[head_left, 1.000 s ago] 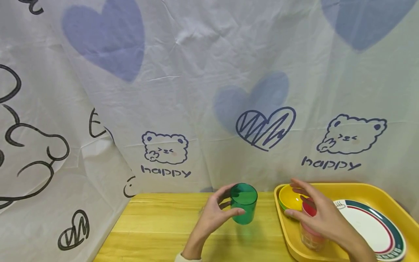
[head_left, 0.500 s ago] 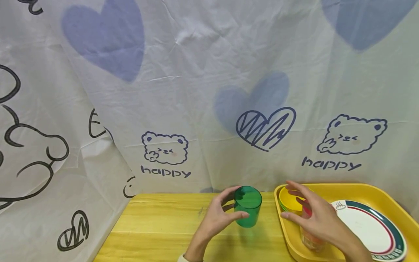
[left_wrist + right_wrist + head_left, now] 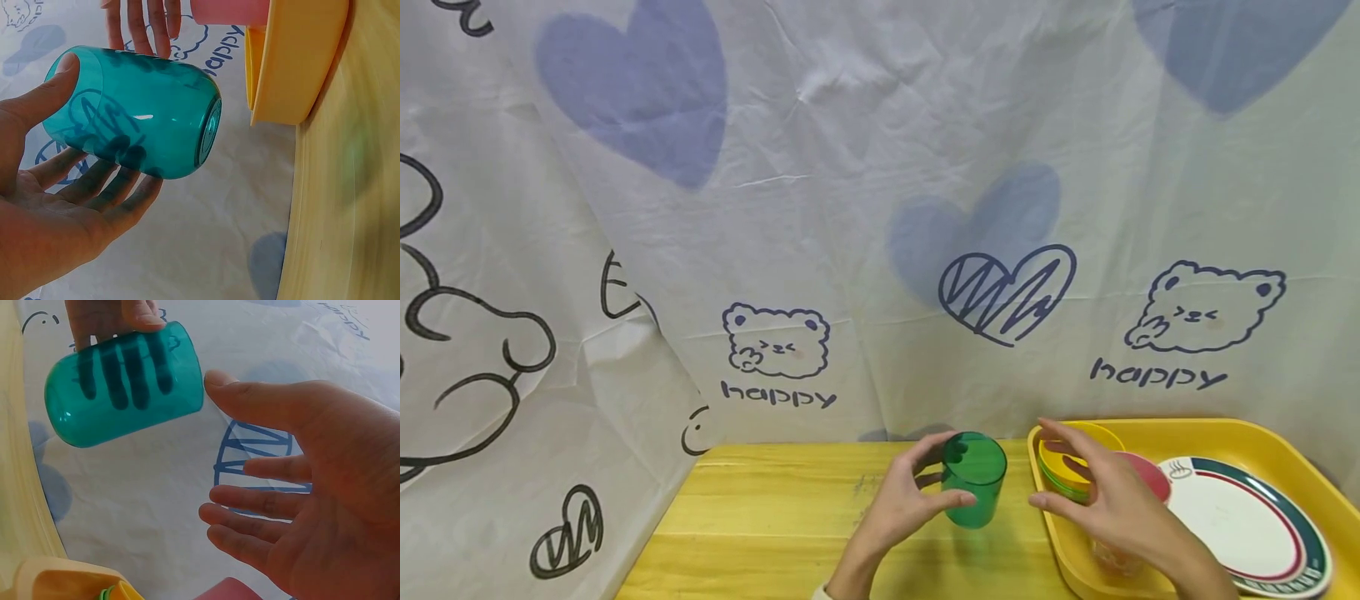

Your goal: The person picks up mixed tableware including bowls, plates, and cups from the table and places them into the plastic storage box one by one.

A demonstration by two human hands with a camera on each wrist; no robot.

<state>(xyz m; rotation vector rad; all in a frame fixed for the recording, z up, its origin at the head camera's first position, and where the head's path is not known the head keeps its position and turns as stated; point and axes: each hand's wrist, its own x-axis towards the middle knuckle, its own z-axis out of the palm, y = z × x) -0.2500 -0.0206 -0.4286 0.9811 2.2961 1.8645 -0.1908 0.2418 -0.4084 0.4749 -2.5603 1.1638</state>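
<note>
My left hand (image 3: 898,496) grips a clear green plastic cup (image 3: 975,483), thumb on the near side and fingers round the far side. In the left wrist view the cup (image 3: 140,112) hangs above the wooden table, apart from it. My right hand (image 3: 1112,500) has its thumb and fingers spread and holds nothing. It hovers over the left part of the yellow tray (image 3: 1195,429), in front of a pink cup (image 3: 1146,477) that it partly hides. In the right wrist view the right hand's thumb tip lies close to the green cup's (image 3: 125,381) rim.
Inside the tray, yellow and green bowls (image 3: 1097,435) are stacked at the back left corner. A white plate (image 3: 1232,521) with a green and red rim lies on the right. The wooden table (image 3: 760,508) meets a printed cloth (image 3: 850,250) behind it.
The left hand has carried the green cup a little to the right and towards me. My right hand has shifted slightly left, baring more of the pink cup.
</note>
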